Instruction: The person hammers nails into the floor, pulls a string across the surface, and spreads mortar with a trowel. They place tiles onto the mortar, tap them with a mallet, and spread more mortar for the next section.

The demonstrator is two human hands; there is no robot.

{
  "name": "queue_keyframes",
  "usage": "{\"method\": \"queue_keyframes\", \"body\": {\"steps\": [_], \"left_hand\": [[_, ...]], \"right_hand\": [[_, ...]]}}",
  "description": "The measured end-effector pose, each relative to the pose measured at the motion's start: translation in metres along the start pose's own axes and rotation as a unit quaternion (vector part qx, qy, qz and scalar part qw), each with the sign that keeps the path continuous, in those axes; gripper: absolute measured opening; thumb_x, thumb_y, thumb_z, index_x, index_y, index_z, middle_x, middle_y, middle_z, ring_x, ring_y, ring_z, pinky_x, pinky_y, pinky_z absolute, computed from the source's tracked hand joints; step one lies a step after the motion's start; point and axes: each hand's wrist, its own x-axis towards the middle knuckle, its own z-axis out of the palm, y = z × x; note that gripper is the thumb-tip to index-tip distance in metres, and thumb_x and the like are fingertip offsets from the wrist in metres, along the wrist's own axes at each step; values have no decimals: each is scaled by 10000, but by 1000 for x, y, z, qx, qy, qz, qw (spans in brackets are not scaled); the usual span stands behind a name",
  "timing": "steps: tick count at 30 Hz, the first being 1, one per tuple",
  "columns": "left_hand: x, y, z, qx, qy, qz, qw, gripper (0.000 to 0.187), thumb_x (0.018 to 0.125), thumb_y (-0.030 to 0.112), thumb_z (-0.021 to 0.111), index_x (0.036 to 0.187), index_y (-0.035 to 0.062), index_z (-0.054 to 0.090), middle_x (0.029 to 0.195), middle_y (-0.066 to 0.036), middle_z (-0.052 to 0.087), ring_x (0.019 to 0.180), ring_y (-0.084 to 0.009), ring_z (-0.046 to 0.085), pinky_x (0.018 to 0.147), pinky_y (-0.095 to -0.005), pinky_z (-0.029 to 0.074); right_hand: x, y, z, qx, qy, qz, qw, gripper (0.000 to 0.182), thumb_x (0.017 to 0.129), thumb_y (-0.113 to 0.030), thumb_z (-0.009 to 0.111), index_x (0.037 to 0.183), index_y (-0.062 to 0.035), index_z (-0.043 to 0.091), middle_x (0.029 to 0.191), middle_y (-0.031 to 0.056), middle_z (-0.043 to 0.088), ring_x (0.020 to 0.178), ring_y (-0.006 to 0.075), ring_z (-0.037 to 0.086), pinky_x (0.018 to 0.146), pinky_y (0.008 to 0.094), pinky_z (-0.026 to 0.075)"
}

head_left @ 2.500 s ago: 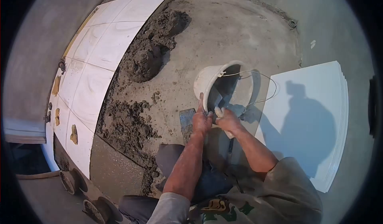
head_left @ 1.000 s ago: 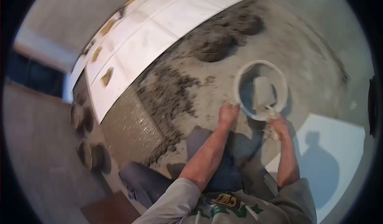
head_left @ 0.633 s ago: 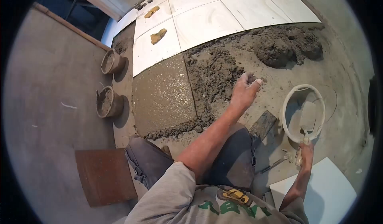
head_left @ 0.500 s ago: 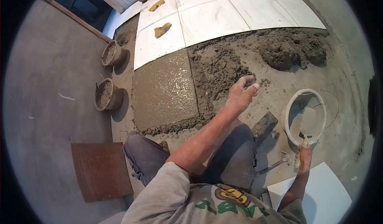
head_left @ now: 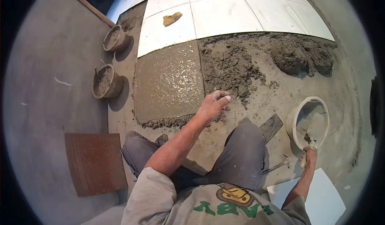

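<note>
My left hand hovers near the lower right corner of the wet, shiny mortar bed, its fingers curled towards the thumb. A faint thin line runs from near it towards the right; what the fingers hold, if anything, is too small to tell. My right hand is wrapped round the handle of a trowel, whose blade dips into a round bucket with grey contents. Crumbly mortar lies right of the wet bed.
White tiles cover the floor ahead, with brown scraps on them. Two small buckets stand by the left wall. Around my knees are a brown board, a dark block, a hammer-like tool and a loose white tile.
My left hand has moved left and back towards my body, away from the crumbly mortar. My right hand still grips the trowel at the bucket. The view has shifted slightly.
</note>
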Motion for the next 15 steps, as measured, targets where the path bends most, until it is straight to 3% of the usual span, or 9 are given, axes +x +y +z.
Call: {"method": "queue_keyframes", "body": {"steps": [5, 7, 9, 13, 15], "left_hand": [[-5, 6, -27, -20, 22, 9, 1000, 409, 935, 263, 572, 1248, 12, 493, 1006, -42, 610, 838, -108, 596, 674, -280, 491], [0, 6, -45, 36, 10, 48, 998, 426, 932, 247, 576, 1269, 5, 478, 1001, -46, 607, 849, -117, 595, 697, -294, 505], [-8, 20, -54, -34, 19, 39, 999, 418, 932, 237, 573, 1263, -4, 488, 984, -49, 608, 831, -119, 598, 688, -285, 512], [7, 15, -90, -5, 48, 74, 996, 369, 922, 221, 585, 1216, 3, 540, 958, -71, 639, 811, -119, 620, 629, -254, 505], [21, 3, -126, 29, 57, 107, 992, 405, 914, 256, 591, 1231, 10, 534, 931, -88, 654, 794, -128, 631, 638, -267, 510]], "right_hand": [[-19, -12, 6, 31, -13, 0, 999, 99, 789, -143, 550, 801, -55, 508, 580, 49, 503, 397, 161, 471, 340, 309, 402], [-24, -18, 9, 0, -2, -37, 999, 123, 797, -159, 560, 770, -50, 509, 579, 52, 508, 397, 166, 476, 341, 313, 405], [-43, -42, 23, -22, -17, -52, 998, 127, 808, -174, 568, 796, -61, 512, 583, 51, 504, 398, 171, 480, 344, 314, 404], [-105, -105, 76, -36, -27, -73, 996, 166, 814, -182, 583, 918, -71, 516, 618, 45, 498, 416, 172, 490, 363, 311, 415], [-145, -145, 134, -86, -90, -154, 980, 232, 814, -184, 592, 993, -53, 523, 642, 41, 500, 434, 160, 497, 382, 293, 425]]}}
